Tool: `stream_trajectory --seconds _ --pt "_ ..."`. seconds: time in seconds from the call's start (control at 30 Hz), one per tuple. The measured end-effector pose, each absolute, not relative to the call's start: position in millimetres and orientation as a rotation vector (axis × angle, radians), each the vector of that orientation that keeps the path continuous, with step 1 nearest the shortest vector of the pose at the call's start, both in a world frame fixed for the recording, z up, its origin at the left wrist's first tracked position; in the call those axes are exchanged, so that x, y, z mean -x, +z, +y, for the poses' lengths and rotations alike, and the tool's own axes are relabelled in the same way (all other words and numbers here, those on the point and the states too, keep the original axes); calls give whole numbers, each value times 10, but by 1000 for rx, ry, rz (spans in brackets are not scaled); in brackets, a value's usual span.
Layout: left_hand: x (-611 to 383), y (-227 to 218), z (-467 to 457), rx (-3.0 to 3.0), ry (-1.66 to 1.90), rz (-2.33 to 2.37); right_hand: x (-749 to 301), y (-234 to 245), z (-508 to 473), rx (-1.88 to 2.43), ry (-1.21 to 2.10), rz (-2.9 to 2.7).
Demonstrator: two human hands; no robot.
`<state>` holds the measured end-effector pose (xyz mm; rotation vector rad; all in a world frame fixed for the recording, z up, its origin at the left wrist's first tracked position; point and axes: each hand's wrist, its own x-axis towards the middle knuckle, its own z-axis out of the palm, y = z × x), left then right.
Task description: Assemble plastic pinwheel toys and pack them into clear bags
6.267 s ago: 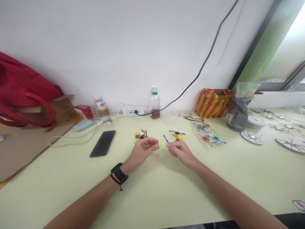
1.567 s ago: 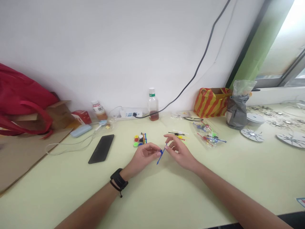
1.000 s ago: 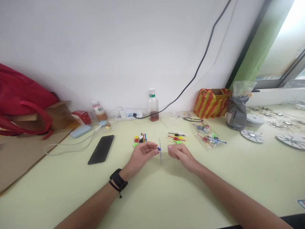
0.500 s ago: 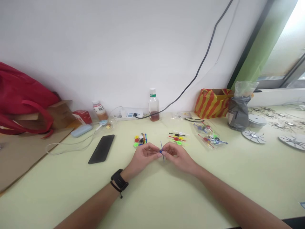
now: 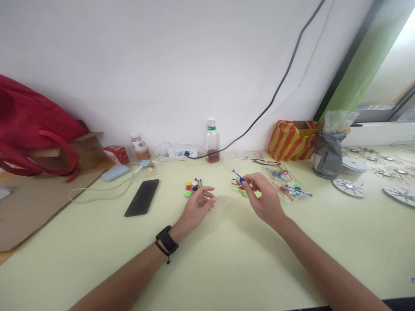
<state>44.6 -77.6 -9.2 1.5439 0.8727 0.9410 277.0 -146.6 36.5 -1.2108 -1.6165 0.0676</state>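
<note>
My right hand (image 5: 265,198) pinches a blue plastic arrow spinner (image 5: 237,174) between thumb and fingers. The arrow's end sticks out toward the upper left, and part of the piece is hidden by the fingers. Below it on the table lie several coloured arrow spinners (image 5: 238,188), partly covered by the same hand. My left hand (image 5: 194,208) hovers with loosely curled fingers apart and nothing between them. Just beyond it sits a group of small round coloured pieces (image 5: 188,188) beside several loose arrows (image 5: 200,183).
A black phone (image 5: 142,198) lies left of my hands. Clear bags of spinners (image 5: 293,190) are at the right, with patterned discs (image 5: 348,187) farther over. Along the wall stand a bottle (image 5: 212,144), a power strip (image 5: 191,151) and a striped bag (image 5: 292,140).
My hands have come apart. The right hand has carried the blue arrow spinner right and away from me, over the other spinners. The left hand has let go of it.
</note>
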Motion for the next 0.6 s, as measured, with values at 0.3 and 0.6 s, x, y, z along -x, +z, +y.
stream_trajectory --seconds 0.3,0.6 --pt "-462 -71 -801 -1556 943 859 -2726 19 -1335 1558 156 -2165" --pt "-463 -51 -813 -1616 891 860 -2831 -83 -1185 1622 -108 -2109"
